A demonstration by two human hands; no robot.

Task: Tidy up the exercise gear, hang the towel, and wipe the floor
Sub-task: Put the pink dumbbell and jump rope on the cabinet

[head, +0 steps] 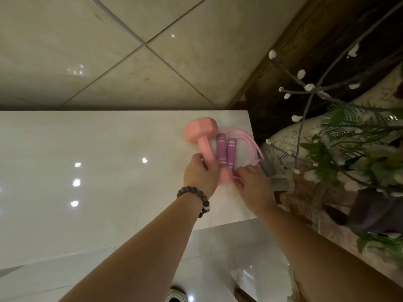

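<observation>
The head camera looks down on a glossy white desk with both bare forearms reaching out over it toward its far right corner. A pink dumbbell lies there, one head toward the far edge and the other under the hands. The left hand, with a dark beaded bracelet on its wrist, has its fingers curled around the dumbbell's handle near the closer head. Just beside the dumbbell, on its right and touching it, lies a jump rope: two purple handles side by side, with its pink cord looping out toward the desk's right edge. The right hand rests at the near end of the handles, fingers bent down over the cord; whether it actually pinches the cord cannot be told. Beyond the desk lies a beige tiled floor. To the right stand white-budded branches and green leaves.
</observation>
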